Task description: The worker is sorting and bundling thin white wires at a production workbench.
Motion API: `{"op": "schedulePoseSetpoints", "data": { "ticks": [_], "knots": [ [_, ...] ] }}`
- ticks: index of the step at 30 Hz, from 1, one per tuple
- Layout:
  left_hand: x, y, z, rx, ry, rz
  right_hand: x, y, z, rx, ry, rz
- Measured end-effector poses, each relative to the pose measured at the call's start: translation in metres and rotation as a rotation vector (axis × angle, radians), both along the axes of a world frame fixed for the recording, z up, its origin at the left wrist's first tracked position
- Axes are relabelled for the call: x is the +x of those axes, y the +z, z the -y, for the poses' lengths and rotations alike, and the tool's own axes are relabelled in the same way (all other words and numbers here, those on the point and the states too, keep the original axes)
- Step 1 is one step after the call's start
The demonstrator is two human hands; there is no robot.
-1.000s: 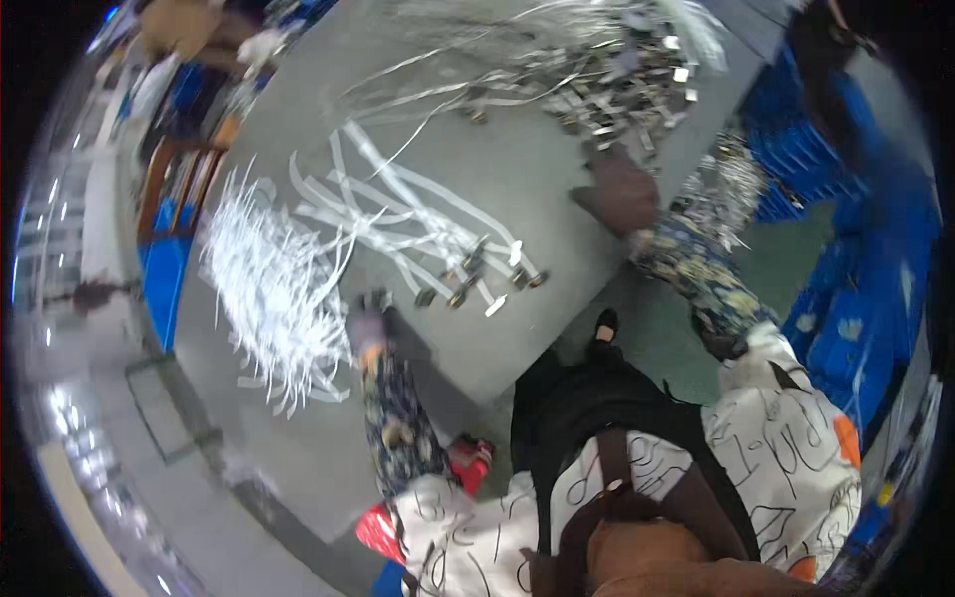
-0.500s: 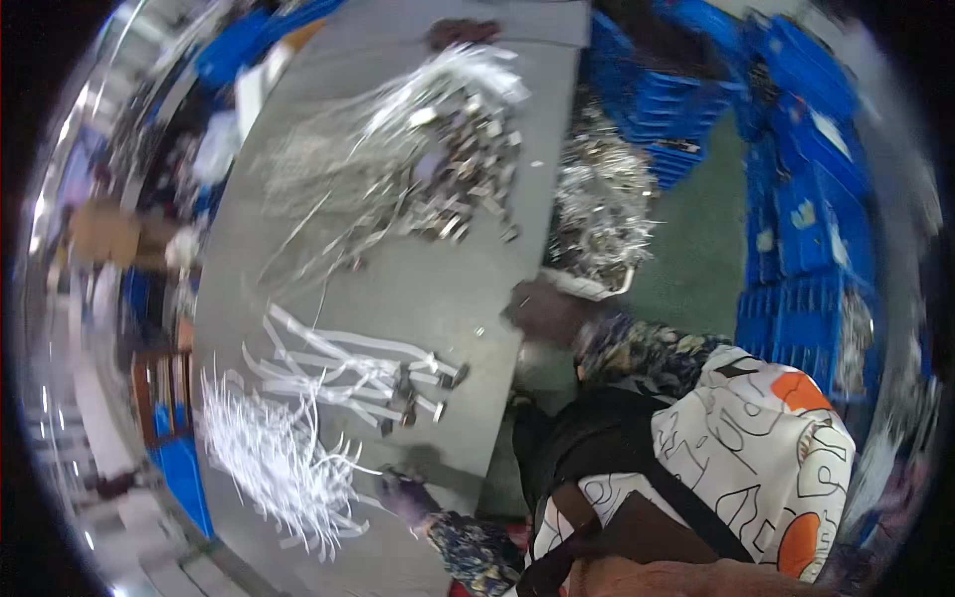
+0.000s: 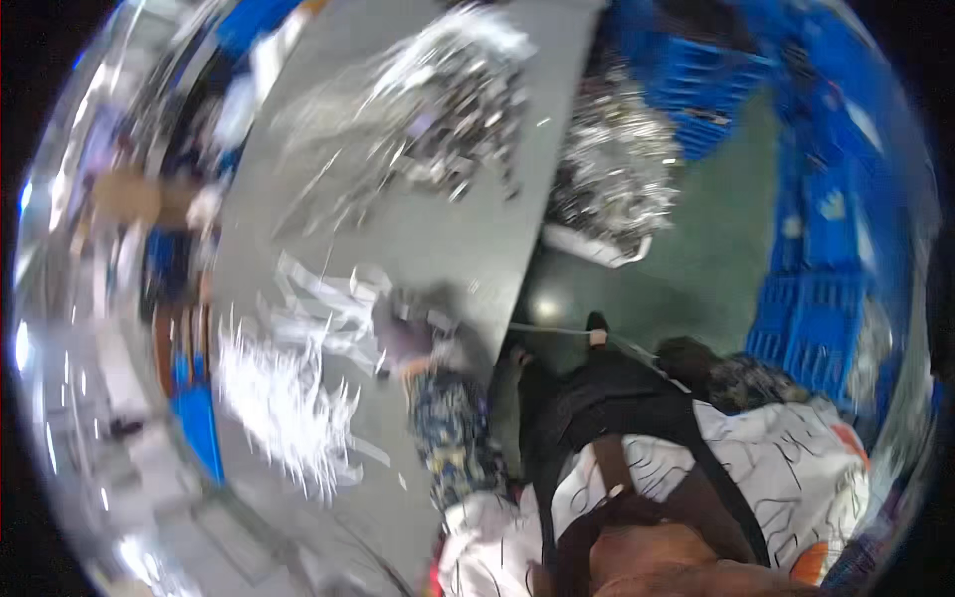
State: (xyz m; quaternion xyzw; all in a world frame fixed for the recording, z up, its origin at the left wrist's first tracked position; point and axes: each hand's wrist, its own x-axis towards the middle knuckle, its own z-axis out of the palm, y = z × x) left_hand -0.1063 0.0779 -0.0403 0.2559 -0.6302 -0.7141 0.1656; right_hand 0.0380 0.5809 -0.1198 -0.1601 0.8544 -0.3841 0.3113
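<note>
My left hand (image 3: 403,328), in a greyish-purple glove, reaches over a small group of white straps (image 3: 313,294) on the table. Motion smears its fingers, so their grip does not show. Close by lies a dense pile of thin white strips (image 3: 284,408). My right hand (image 3: 686,360), dark-gloved, is beyond the table edge on the right. From it a thin pale strap (image 3: 557,329) stretches left toward the table edge, and the hand appears closed on its end.
A blurred heap of strips with dark and metallic end pieces (image 3: 453,129) lies at the table's far end. Beside the table on the floor stands a white-rimmed bin (image 3: 597,249) full of shiny strips. Stacked blue crates (image 3: 811,308) line the right side.
My left hand has moved away from the strip pile, up onto the strap group. My right hand has swung right, off the table edge, with a strap now trailing from it. The view has shifted.
</note>
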Motion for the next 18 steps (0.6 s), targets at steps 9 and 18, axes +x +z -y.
{"op": "schedulePoseSetpoints", "data": {
  "ticks": [9,18],
  "knots": [
    [-0.003,0.072,-0.017,0.817,0.079,-0.442,-0.037,0.028,0.021,-0.246,0.34,-0.58],
    [0.011,0.128,0.026,0.492,0.382,-0.261,-0.037,0.049,0.013,-0.003,0.482,-0.545]
  ]
}}
